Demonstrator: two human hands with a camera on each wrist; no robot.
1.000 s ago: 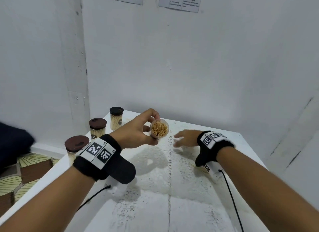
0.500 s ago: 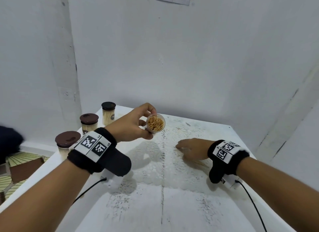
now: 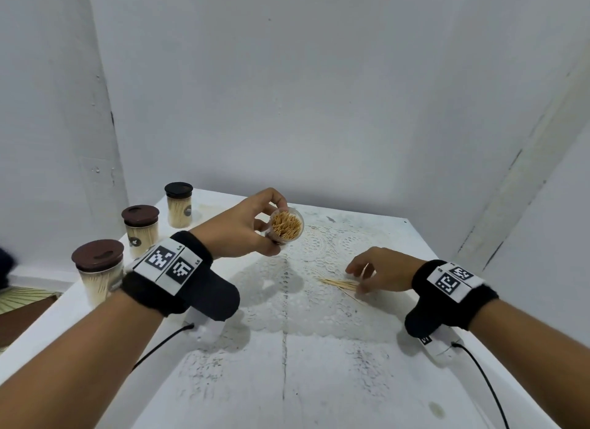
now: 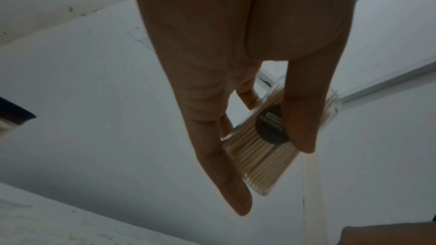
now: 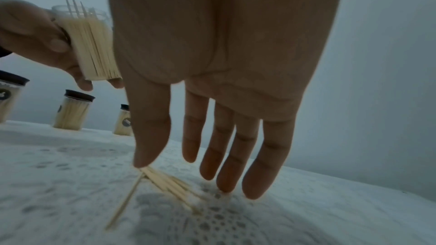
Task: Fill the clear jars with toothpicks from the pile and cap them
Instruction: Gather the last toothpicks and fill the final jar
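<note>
Since a second ago my right hand [image 3: 380,270] has drawn back from the far middle of the bench [image 3: 287,364] toward me and to the right, and it now hovers over the toothpicks [image 3: 340,283], while the open jar [image 3: 286,226] has stayed up in my left hand [image 3: 238,227]. Along the left edge of the bench stand three capped jars [image 3: 99,273], each packed with toothpicks and topped with a dark brown lid, set in a row from near to far. Right of them, my left hand holds the open jar off the bench, tilted with its mouth toward me; its grip is closed around the jar, thumb on one side and fingers curled round the other, as the left wrist view shows over a dark round label [image 4: 271,127]. That jar is nearly full of toothpicks, a few tips standing above the rim. Below and to the right lies a white lace mat [image 3: 306,269] on the bench. On its right part a small loose bundle of toothpicks remains. My right hand is just above them, grip open, fingers [image 5: 266,165] straight and spread, the thumb tip at the end of the bundle; I cannot tell whether it touches.
</note>
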